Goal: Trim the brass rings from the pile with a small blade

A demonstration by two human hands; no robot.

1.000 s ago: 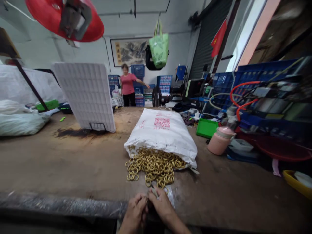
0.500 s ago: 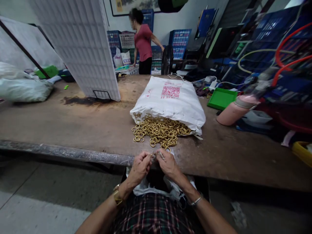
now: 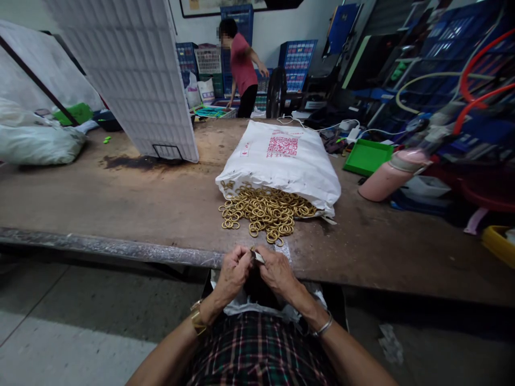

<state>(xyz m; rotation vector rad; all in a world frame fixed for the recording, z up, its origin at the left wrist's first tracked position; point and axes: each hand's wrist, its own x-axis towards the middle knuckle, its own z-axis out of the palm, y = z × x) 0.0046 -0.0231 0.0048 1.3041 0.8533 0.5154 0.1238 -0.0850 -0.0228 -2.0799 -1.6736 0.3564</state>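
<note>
My left hand [image 3: 234, 272] is closed at the table's front edge, its thumb and index finger pinching a gold-coloured ring [image 3: 252, 249], only a bit of which shows. Close against it, my right hand [image 3: 277, 269] is closed around a small flat, pale, blade-like tool [image 3: 259, 258]; its exact kind is unclear. The tool's tip meets the left fingertips. Just beyond both hands, a pile of gold-coloured rings [image 3: 265, 212] spills from the mouth of a white woven sack [image 3: 298, 171] with red print.
A ridged white panel [image 3: 148, 80] stands at the left on the wooden table [image 3: 100, 203]. To the right are a pink bottle [image 3: 388, 174] and a green tray [image 3: 367, 158]. A person in a red top [image 3: 243, 64] stands behind the table near a black fan [image 3: 277, 92].
My hands stay together, and the pale tool has turned so its flat side shows more. Behind the table, the person leans over and has drawn their arm back from the fan.
</note>
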